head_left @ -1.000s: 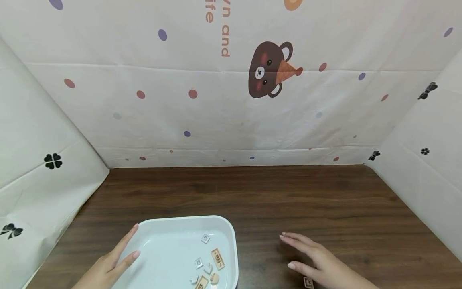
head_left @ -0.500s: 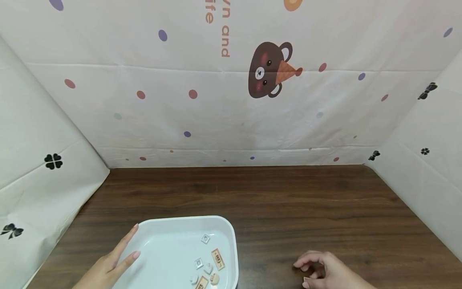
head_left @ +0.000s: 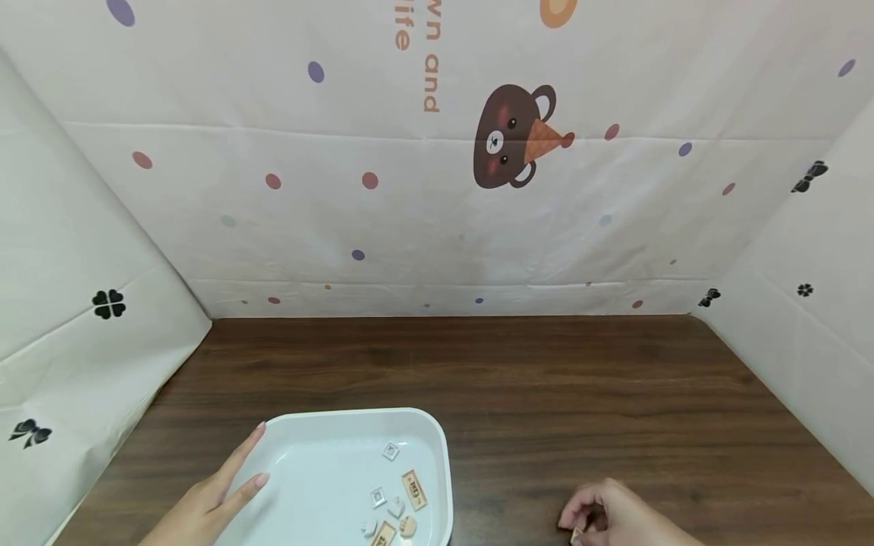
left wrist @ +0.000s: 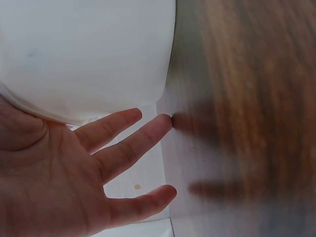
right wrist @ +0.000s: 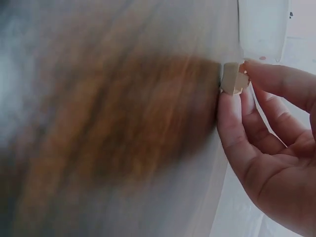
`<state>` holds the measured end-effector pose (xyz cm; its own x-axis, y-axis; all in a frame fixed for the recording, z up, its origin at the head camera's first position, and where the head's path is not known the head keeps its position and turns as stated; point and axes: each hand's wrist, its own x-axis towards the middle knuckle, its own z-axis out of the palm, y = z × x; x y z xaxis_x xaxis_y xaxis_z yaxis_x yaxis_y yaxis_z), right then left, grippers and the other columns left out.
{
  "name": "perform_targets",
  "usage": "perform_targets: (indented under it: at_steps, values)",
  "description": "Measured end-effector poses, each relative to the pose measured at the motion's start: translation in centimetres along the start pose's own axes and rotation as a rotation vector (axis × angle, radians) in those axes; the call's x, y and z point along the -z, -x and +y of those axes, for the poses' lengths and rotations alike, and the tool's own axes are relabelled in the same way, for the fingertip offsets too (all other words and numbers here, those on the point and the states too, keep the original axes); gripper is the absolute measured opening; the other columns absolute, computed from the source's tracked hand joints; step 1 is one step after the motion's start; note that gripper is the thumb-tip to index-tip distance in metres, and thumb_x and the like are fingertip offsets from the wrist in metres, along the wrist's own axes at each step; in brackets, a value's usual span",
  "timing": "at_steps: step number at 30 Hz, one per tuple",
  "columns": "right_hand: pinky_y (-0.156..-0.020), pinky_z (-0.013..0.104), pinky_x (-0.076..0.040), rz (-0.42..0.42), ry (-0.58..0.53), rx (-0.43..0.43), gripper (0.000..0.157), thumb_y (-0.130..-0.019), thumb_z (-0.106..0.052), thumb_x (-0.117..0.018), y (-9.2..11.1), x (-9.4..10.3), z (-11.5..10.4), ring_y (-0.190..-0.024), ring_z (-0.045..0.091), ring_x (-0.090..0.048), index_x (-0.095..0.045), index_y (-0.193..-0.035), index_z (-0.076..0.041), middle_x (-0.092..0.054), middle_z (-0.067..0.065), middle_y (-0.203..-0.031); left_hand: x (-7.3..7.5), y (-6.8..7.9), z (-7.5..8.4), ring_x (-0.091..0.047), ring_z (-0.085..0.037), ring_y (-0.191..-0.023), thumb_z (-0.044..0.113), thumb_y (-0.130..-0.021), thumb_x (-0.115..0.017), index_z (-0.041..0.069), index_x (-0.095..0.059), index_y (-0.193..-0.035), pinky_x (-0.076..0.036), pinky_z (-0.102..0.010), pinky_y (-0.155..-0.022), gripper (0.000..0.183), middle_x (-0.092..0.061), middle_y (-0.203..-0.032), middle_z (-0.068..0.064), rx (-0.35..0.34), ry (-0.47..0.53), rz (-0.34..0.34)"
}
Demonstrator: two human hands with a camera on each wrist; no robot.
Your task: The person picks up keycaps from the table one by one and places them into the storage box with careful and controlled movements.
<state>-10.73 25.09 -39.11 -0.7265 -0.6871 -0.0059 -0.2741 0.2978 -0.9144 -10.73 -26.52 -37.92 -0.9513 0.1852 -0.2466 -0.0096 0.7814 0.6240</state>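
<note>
My right hand (head_left: 617, 517) is at the table's lower right, fingers curled. Between thumb and fingertips it pinches a small beige block (right wrist: 229, 78) close to the wooden surface, as the right wrist view shows. Only a corner of that block is visible in the head view. My left hand (head_left: 205, 506) lies along the left side of a white tray (head_left: 307, 455), its fingers straight and spread. In the left wrist view the tray's outer wall (left wrist: 94, 54) is right beside these fingers.
Inside the tray, toward its right side, lie a white square piece (head_left: 391, 451), a tan rectangular piece (head_left: 414, 490), a round tan piece (head_left: 407, 526) and several others. Printed white cloth (head_left: 423, 227) encloses the brown table (head_left: 519, 371) at the back and sides.
My right hand has come down over the small block, and its fingers went from extended to pinching it. My left hand and the tray stay in place. The head view has tilted slightly.
</note>
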Motion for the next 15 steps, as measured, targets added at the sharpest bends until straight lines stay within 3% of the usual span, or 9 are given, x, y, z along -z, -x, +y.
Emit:
perform_targets:
  at_steps: [4,15]
  values:
    - [-0.058,0.025,-0.052,0.019,-0.060,0.024,0.011,-0.079,0.004,-0.064,-0.4,-0.1,-0.1,-0.074,-0.001,-0.056,-0.064,-0.090,0.007,-0.065,0.002,-0.081,0.0,0.0,0.0,-0.037,-0.049,-0.120,0.042,-0.096,-0.040,0.023,-0.001,-0.148,-0.038,-0.062,-0.082,0.067,-0.015,-0.149,-0.021,-0.005,-0.002,0.001]
    - [-0.066,0.026,-0.053,0.042,-0.192,-0.063,0.027,-0.083,-0.008,-0.066,-1.4,-0.1,-1.0,-0.080,0.004,-0.060,-0.061,-0.098,0.014,-0.066,0.010,-0.090,-0.1,0.0,0.1,-0.037,-0.049,-0.120,0.041,-0.096,-0.040,0.022,-0.003,-0.148,-0.038,-0.062,-0.082,0.066,-0.016,-0.149,-0.020,-0.018,-0.009,0.021]
